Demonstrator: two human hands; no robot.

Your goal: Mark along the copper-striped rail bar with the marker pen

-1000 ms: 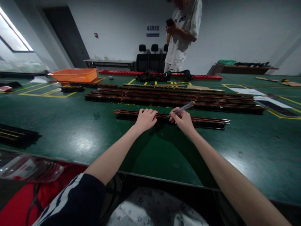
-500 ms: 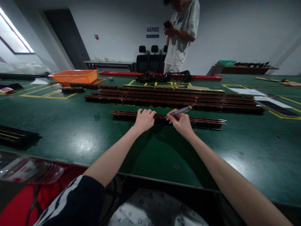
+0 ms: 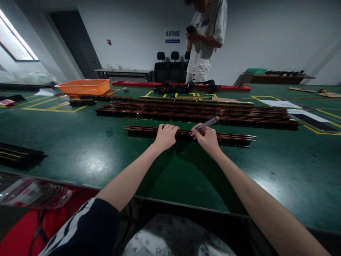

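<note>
A long dark bar with thin copper-coloured rods (image 3: 234, 137) lies crosswise in front of me on the green tabletop (image 3: 183, 177). My left hand (image 3: 165, 136) is on its middle part, fingers bent over the far side and holding it. To the right, my right hand (image 3: 207, 138) pinches a pen (image 3: 209, 123) with a clear, purplish barrel. The pen leans up to the right, and its lower tip is at the bar, between my two hands. Whether the tip touches the rods I cannot tell.
Just beyond lies a wide stack of similar long bars (image 3: 160, 111). An orange bin (image 3: 85, 87) sits at the back left, and more dark bars (image 3: 18, 155) lie at near left. Papers and a dark flat panel (image 3: 314, 122) are at right. Across the table stands a person (image 3: 204, 46).
My left hand has slid slightly right along the bar. My right hand and the pen have also shifted a little to the right.
</note>
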